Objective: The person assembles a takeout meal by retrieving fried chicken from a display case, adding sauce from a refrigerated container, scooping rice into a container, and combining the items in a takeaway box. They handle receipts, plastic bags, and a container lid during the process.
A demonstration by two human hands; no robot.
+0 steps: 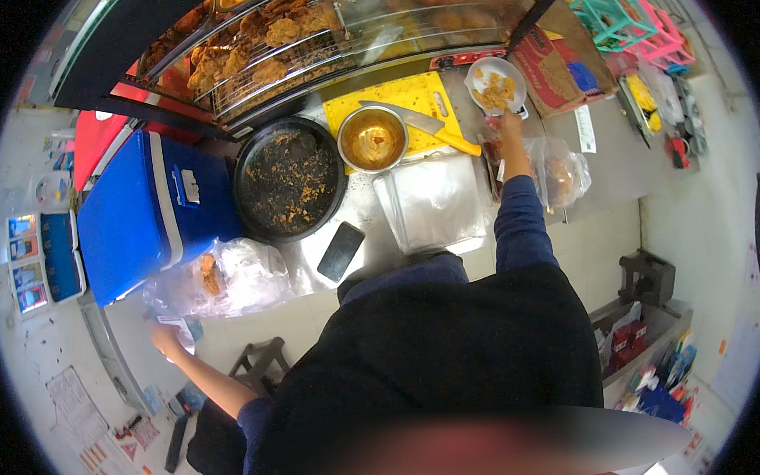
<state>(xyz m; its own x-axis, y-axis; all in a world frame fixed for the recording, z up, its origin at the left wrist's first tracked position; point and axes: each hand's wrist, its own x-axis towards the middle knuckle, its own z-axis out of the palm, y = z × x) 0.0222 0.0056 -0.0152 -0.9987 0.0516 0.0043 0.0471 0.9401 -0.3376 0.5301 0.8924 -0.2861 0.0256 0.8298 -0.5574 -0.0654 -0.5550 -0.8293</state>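
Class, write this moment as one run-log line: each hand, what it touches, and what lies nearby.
left hand: holds paper slip, low beside blue cooler | right hand: at white bowl of fried pieces | nearby: metal bowl, knife

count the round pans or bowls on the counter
3: a big black pan at left, a steel bowl on the yellow cutting board, a white bowl by the right hand.

Place: fried-food stall.
Proof: glass display case (pixel 306 39) stacked with fried chicken (pixel 264 40), steel counter (pixel 612 162) bearing cutting board (pixel 392 99), knife (pixel 430 125), crumb-strewn pan (pixel 287 178), blue cooler (pixel 145 212).
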